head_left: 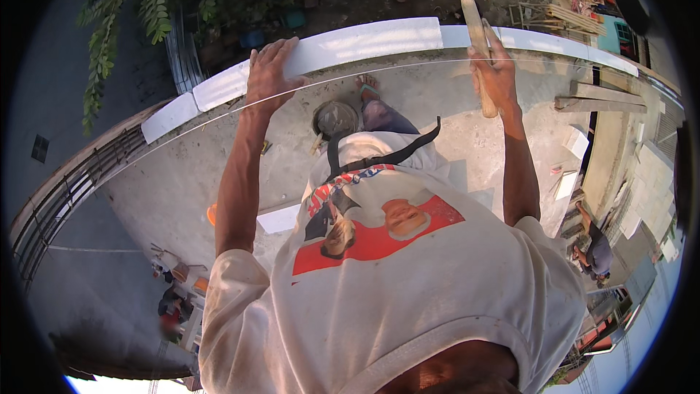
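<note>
Head view looks straight down my own chest, and the white printed shirt fills so much of the lower frame that I can't see my legs beyond one sandalled foot on the concrete floor. My left hand lies flat with fingers spread over the edge of a white block in the curved row of white blocks along the top of the wall; its palm side is hidden from me. My right hand is clamped around the wooden handle of a claw hammer, whose steel head is raised above the same row, apart from the blocks. A thin taut string runs just beside the row. A round bucket sits near my foot, its contents too dim to make out. Green foliage and bare ground lie beyond the wall, warped by the lens.
</note>
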`<state>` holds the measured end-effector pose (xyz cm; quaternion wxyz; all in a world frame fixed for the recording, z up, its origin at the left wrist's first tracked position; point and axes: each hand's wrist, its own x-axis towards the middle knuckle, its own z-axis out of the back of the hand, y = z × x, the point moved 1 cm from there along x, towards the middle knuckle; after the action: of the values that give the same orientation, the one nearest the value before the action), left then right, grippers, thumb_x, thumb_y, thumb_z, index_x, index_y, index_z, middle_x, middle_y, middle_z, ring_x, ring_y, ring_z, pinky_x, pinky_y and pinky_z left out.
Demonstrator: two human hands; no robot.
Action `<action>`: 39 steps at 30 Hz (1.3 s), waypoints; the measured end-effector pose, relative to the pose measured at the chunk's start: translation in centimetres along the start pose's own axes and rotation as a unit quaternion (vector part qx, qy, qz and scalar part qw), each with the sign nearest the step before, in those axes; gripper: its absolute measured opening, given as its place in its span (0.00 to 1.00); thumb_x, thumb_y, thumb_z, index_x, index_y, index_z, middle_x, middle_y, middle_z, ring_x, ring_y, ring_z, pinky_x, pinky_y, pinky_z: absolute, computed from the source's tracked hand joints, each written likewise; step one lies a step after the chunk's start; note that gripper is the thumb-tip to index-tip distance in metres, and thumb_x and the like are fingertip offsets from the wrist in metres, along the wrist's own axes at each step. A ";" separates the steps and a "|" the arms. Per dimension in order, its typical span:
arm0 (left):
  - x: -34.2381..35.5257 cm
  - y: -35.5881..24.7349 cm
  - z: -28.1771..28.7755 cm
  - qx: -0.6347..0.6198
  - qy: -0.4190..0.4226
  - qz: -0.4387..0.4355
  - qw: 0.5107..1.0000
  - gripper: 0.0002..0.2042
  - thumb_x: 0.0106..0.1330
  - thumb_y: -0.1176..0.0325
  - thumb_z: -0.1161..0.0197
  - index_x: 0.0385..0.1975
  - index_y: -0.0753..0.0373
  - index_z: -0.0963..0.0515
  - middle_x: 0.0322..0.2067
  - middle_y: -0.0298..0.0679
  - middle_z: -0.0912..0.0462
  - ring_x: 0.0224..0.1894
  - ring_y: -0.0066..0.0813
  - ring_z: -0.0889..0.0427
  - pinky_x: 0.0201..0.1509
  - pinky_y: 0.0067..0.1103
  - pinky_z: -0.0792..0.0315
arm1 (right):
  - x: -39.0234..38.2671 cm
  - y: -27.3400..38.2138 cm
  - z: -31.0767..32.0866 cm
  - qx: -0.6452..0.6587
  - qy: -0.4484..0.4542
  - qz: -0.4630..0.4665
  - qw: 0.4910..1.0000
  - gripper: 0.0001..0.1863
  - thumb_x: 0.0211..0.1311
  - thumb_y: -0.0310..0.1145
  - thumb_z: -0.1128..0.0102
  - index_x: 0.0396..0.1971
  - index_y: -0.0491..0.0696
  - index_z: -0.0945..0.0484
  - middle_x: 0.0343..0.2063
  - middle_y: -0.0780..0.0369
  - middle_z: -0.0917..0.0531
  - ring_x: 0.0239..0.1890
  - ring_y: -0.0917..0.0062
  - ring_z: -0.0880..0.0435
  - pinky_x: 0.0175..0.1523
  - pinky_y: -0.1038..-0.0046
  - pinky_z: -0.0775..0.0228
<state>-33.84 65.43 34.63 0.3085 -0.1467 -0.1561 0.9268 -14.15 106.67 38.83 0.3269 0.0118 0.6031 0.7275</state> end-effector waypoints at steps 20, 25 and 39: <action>0.0 0.1 -1.9 0.060 -0.063 -0.004 0.996 0.42 0.49 0.80 0.23 0.69 0.49 0.26 0.65 0.42 0.22 0.69 0.48 0.26 0.79 0.50 0.40 | 20.6 1.9 -16.0 -0.473 0.329 0.122 0.808 0.27 0.78 0.40 0.39 0.74 0.61 0.26 0.17 0.62 0.26 0.14 0.78 0.27 0.19 0.66 0.35; 0.3 -0.1 -2.0 0.045 -0.068 -0.001 0.997 0.41 0.49 0.80 0.23 0.69 0.49 0.25 0.65 0.42 0.22 0.69 0.48 0.25 0.79 0.50 0.39 | 21.3 1.1 -18.1 -0.486 0.387 0.074 0.780 0.29 0.76 0.42 0.38 0.75 0.64 0.28 0.20 0.63 0.23 0.16 0.77 0.25 0.22 0.67 0.31; 0.0 -0.5 -1.4 0.025 -0.079 -0.009 0.997 0.40 0.47 0.83 0.24 0.66 0.53 0.23 0.63 0.44 0.20 0.68 0.48 0.25 0.77 0.44 0.37 | 19.5 3.0 -21.9 -0.434 0.406 0.083 0.800 0.27 0.78 0.41 0.39 0.74 0.61 0.27 0.20 0.61 0.22 0.17 0.77 0.23 0.22 0.68 0.31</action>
<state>-33.05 66.10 33.52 0.3068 -0.0643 -0.1582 0.9363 -39.82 96.97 28.14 -0.0379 -0.3775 0.2989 0.8756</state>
